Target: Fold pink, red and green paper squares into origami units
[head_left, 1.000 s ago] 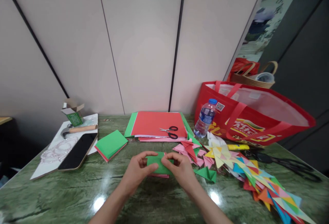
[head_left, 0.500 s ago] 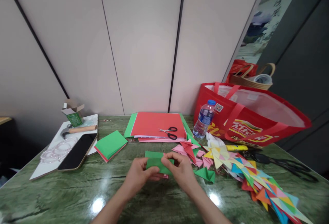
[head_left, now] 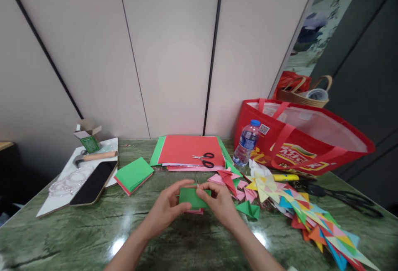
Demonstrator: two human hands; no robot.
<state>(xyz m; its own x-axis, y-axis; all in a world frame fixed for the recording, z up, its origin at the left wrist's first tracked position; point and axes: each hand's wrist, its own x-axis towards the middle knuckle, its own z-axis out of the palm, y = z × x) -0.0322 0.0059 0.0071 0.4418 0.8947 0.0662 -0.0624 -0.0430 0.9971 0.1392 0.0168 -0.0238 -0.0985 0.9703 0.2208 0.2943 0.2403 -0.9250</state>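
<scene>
A small folded sheet of green paper (head_left: 192, 198) is held between both hands over the front middle of the table. My left hand (head_left: 169, 202) grips its left side, thumb on the front face and fingers at the upper edge. On the other side, my right hand (head_left: 216, 200) pinches the upper right with thumb and index finger. A bit of pink paper (head_left: 196, 211) peeks out below the green one; what it belongs to is hidden. Just right of my right hand lies a folded green paper piece (head_left: 249, 210), with pink folded pieces (head_left: 245, 192) behind it.
Red sheets (head_left: 192, 148) bear small scissors (head_left: 205, 159). A green paper stack (head_left: 134, 174), phone (head_left: 93, 183) and hammer (head_left: 96, 157) lie left. At right are a water bottle (head_left: 247, 143), red bag (head_left: 295, 142), large black scissors (head_left: 345, 198) and a colourful folded-paper chain (head_left: 320, 221).
The green paper's upper flap has come down, so it now looks like one smaller rectangle. My left fingers have moved up to its top edge.
</scene>
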